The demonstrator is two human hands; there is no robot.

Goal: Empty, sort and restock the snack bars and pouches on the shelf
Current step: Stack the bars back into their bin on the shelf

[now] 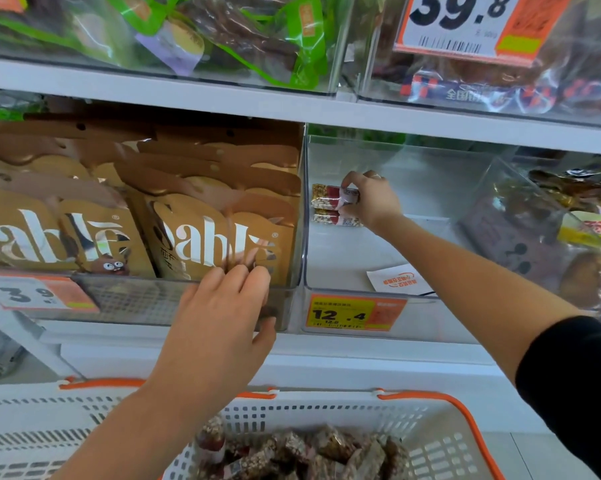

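Deep in a clear plastic bin (340, 265), my right hand (370, 199) grips a red-banded nut snack bar (326, 195) lying on top of a second bar (330, 218). My left hand (223, 317) rests its curled fingers on the front rim of the neighbouring bin (119, 299), which is packed with brown and gold pouches (216, 233); it holds nothing. A white basket with orange handles (441, 445) below holds several more snack bars (292, 452).
A white paper slip (396, 280) lies on the floor of the bar bin, and an orange 12.4 price tag (354, 311) hangs on its front. To the right, another clear bin (534, 233) holds mixed snacks. The shelf above (292, 109) carries bagged goods.
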